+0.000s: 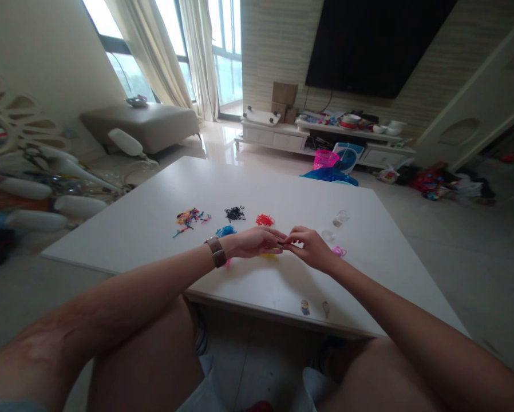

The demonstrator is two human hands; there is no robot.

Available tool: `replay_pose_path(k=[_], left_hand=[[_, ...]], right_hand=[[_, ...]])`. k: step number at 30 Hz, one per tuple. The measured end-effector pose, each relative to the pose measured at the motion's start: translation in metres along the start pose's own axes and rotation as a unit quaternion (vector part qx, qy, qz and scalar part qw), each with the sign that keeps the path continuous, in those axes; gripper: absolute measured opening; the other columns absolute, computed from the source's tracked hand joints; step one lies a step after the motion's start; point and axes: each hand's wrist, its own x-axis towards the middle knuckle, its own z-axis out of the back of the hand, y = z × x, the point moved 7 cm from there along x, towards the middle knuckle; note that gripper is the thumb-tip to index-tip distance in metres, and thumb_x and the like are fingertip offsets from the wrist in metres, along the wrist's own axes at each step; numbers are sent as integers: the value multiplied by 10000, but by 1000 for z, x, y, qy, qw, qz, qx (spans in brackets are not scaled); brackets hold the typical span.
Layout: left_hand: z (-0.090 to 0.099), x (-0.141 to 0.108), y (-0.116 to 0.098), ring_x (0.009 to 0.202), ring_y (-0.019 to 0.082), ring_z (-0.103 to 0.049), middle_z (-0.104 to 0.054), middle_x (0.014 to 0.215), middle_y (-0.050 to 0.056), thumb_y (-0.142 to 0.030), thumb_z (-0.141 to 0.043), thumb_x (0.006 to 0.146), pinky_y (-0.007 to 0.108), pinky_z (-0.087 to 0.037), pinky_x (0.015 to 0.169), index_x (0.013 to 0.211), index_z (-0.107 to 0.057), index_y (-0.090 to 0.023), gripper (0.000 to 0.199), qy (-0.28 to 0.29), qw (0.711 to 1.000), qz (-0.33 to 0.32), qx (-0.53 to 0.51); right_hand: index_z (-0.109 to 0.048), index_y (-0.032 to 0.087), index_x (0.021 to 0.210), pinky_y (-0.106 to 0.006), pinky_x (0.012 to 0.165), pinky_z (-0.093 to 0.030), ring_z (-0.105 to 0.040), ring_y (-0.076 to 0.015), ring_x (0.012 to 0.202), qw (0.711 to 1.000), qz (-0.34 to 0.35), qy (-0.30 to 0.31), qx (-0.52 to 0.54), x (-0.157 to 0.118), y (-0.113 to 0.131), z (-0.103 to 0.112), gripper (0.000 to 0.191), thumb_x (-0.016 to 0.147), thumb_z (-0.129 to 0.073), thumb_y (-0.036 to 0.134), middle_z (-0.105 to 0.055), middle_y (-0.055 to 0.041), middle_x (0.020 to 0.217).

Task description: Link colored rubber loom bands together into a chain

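Note:
Above the middle of the white table, my two hands meet at their fingertips. My left hand, with a brown-strapped watch on its wrist, has long fingers reaching right. A small black rubber band shows at those fingertips; its exact hold is too small to make out. From the other side, my right hand is closed in a pinch on it. Heaps of red bands, black bands and blue bands lie beyond. Yellow bands are partly hidden below my left hand.
Mixed-colour bands lie at the left. Pink bands, a clear round lid and a clear container are at the right. Two small flat pieces, one a yellow-blue figure, lie by the near edge. A pink basket stands beyond.

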Motion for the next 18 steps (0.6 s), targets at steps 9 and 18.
replay_pose_path(k=[9,18], left_hand=[[10,-3,-29,797,188,-697,-741,811,89,-268,-751,768,328,-538,787,846,-701,-108,185,-73,921,-178,337],[5,-4,-32,743,162,-669,-723,778,63,-251,-652,831,279,-518,713,833,-669,-123,129,-72,886,-190,416]], right_hand=[[-712,190,812,-267,652,-449,-592,-145,719,998,-36,-40,-17,1,-3,10,132,902,-629,239,-647,-33,812],[-706,195,820,-272,639,-460,-585,-146,696,998,-41,-51,-10,2,-5,10,147,910,-618,271,-636,-32,804]])
